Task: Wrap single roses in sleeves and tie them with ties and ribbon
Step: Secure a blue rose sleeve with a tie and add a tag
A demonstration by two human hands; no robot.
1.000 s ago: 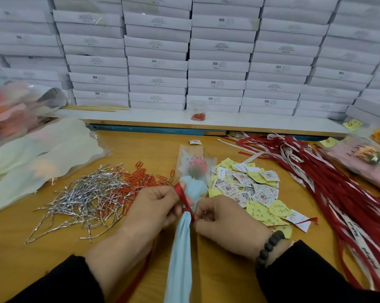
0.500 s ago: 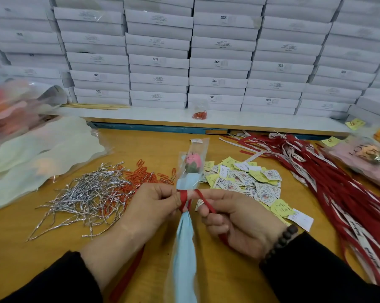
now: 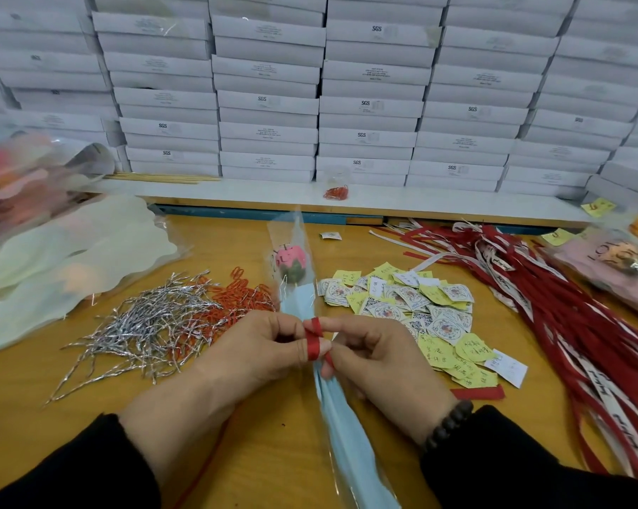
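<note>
— Tying the ribbon (image 3: 313, 341) now? Where's the rose (image 3: 291, 259)?

— Lying on the desk (image 3: 266, 453) in front of you, bloom pointing away, inside its clear sleeve (image 3: 341, 431) with the blue paper running back between your wrists. Your left hand (image 3: 258, 347) pinches the sleeve's neck with the red ribbon looped over a fingertip; your right hand (image 3: 372, 354) has its fingers curled round the ribbon's other turn, just beside the left.

— How will it handle?

— Light, I'd judge, and floppy. The film looks slick, so the ribbon may slide along it unless you keep the neck bunched. The bloom is the fragile part; hold at the gathered neck below it, never on the head.

— And the ribbon itself?

— Thin, soft, likely to twist. Its tail seems to run under your left wrist, though I can't be sure from here. Keep tension on both ends while you draw the knot, or the loop will slacken.
</note>
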